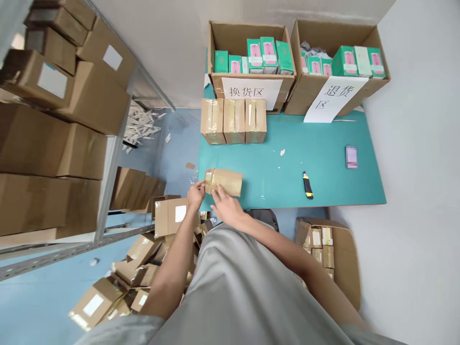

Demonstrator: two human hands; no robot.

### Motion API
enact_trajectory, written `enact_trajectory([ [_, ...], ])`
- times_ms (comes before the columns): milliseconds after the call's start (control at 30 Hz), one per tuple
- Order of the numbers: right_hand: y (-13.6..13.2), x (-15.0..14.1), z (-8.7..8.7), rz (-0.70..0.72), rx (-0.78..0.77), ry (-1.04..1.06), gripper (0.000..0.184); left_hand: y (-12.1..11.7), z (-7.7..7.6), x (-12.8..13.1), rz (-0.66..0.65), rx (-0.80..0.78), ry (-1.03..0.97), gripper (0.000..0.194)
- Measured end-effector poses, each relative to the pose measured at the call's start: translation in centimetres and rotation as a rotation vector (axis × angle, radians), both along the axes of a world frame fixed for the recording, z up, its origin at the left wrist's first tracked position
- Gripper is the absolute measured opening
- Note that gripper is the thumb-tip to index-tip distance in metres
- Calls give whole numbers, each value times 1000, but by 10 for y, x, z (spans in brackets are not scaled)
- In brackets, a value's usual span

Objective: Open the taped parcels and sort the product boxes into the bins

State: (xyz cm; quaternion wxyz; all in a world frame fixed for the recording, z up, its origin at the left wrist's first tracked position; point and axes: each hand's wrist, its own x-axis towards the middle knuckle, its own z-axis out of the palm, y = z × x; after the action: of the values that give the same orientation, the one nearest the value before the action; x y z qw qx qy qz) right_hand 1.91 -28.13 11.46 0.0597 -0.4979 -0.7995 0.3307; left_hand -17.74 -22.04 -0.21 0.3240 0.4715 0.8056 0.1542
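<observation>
A small brown cardboard box [230, 182] lies on its side at the left front edge of the green table, with shiny tape along it. At the box's left end is my left hand [196, 195], its thumb and fingers pinched together against that end. What is between those fingertips is too small to make out. My right hand [227, 207] rests on the box's near side with its fingers stretched and apart. Behind this box stand three similar taped boxes [234, 122] in a row. A black and yellow utility knife [308, 186] lies farther right on the table.
Two large open cartons [251, 91] [298, 91] with green and pink packages stand at the table's back. A phone-like object [351, 157] lies at right on the table [323, 143]. Stacked cartons fill the left shelf [108, 191]. Boxes pile on the floor; another open carton [345, 258] stands right.
</observation>
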Motion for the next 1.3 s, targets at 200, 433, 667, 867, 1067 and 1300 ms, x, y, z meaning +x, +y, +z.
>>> enact_trajectory([
  [200,14,-15,0,22,-29,50,94,1,4,-11,-53,-25,-10,38],
  [433,13,66,-20,-371,-90,12,78,8,14,0,-137,-22,-111,32],
  [667,37,156,-65,-737,-302,23,45,33,27,68,-324,-41,-72,37],
  [867,36,159,-77,-749,-222,22,34,28,38,76,-386,50,-64,42],
  [1067,5,171,-92,-783,-47,93,32,-18,15,68,-264,34,-189,27],
  [1300,-32,190,-118,-724,-288,-34,37,-55,-15,77,-277,-145,-244,25],
])
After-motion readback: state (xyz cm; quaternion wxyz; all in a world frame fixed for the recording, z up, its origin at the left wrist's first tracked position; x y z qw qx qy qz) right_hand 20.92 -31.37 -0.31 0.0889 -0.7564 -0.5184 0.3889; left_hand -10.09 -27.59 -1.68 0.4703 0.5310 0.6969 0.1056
